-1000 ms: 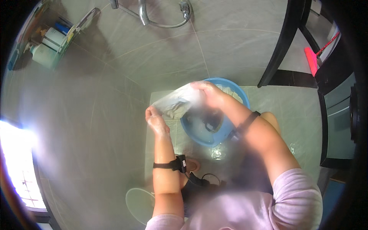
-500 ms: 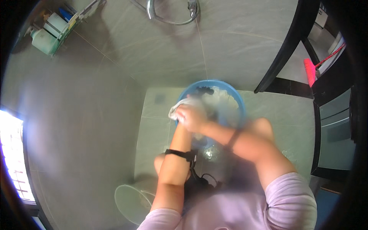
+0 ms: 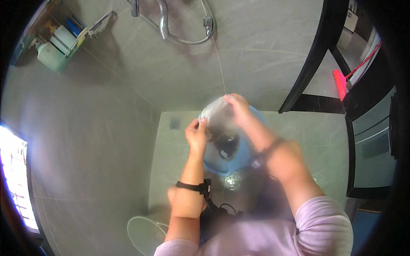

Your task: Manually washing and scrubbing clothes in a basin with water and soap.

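A white wet-looking cloth (image 3: 213, 108) is stretched between my two hands over a blue basin (image 3: 243, 157). My left hand (image 3: 196, 134) pinches its lower left end, thumb upward. At its upper right end, my right hand (image 3: 238, 107) grips the edge with bent fingers. Dark fabric (image 3: 229, 144) lies inside the basin below the cloth, along with lighter pieces. My right forearm and the cloth cover much of the basin, and a hazy blur softens the middle of the view.
A pale bucket (image 3: 143, 234) stands at lower left beside my left arm. Beyond the basin is a tiled wall with a metal shower pipe (image 3: 163, 21). Bottles (image 3: 50, 55) occupy a shelf at upper left. A pink broom (image 3: 340, 84) is past the dark door frame (image 3: 309, 55). The floor looks wet near me.
My hands were together, wringing the bunched cloth at the basin's left. Now they are apart with the cloth spread between them, my right hand farther up and right. The view has tilted slightly upward.
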`<state>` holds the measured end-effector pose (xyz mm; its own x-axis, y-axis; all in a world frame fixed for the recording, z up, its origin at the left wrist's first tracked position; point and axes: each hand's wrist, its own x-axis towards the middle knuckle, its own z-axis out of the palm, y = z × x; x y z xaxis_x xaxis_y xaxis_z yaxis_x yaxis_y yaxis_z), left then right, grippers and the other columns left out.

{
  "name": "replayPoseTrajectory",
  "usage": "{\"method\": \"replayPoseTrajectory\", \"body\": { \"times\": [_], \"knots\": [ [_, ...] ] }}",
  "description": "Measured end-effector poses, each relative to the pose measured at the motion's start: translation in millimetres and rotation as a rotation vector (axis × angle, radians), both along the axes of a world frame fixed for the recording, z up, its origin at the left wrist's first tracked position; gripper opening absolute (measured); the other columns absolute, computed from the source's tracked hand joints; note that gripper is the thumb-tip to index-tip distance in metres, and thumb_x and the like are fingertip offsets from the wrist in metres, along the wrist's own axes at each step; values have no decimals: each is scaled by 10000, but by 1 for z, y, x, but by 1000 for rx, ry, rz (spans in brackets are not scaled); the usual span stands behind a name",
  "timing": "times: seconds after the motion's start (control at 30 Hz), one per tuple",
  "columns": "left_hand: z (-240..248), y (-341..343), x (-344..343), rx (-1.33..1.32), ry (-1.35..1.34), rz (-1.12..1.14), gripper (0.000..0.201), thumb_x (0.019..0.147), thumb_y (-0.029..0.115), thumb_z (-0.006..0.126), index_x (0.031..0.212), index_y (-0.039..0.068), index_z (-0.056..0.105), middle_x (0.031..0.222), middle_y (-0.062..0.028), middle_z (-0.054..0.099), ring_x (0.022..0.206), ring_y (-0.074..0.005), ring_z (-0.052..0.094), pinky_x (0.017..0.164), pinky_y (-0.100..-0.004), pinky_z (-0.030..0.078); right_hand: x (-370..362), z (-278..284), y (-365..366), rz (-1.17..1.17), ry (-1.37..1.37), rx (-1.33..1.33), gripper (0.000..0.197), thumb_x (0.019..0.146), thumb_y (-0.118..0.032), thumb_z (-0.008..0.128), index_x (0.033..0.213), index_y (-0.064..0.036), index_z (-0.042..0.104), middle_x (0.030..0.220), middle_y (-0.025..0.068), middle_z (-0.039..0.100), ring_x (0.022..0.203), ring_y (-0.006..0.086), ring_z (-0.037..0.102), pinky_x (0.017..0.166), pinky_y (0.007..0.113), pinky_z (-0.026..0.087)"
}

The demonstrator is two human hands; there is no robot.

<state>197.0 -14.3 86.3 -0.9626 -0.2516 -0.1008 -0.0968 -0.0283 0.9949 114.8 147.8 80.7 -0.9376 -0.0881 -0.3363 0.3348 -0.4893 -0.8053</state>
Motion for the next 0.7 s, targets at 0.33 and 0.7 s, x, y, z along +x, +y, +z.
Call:
{"method": "replayPoseTrajectory", "body": {
  "times": [0.33,0.7],
  "knots": [
    [15,-55,-8,727,257,29,310,1005,309,417,1174,81,541,1140,-92,611,1041,-262,595,895,-389,473,11,23,-7,117,351,79,145,865,-128,631,936,-61,525,823,67,622,746,137,607,686,302,505],
    [13,-15,5,768,228,-300,696,922,489,539,1473,172,255,1415,-104,357,1302,-333,366,1083,-497,303,36,-22,-56,64,555,836,392,762,-168,667,1097,-20,528,942,161,618,854,226,628,779,350,497]
  ]
}}
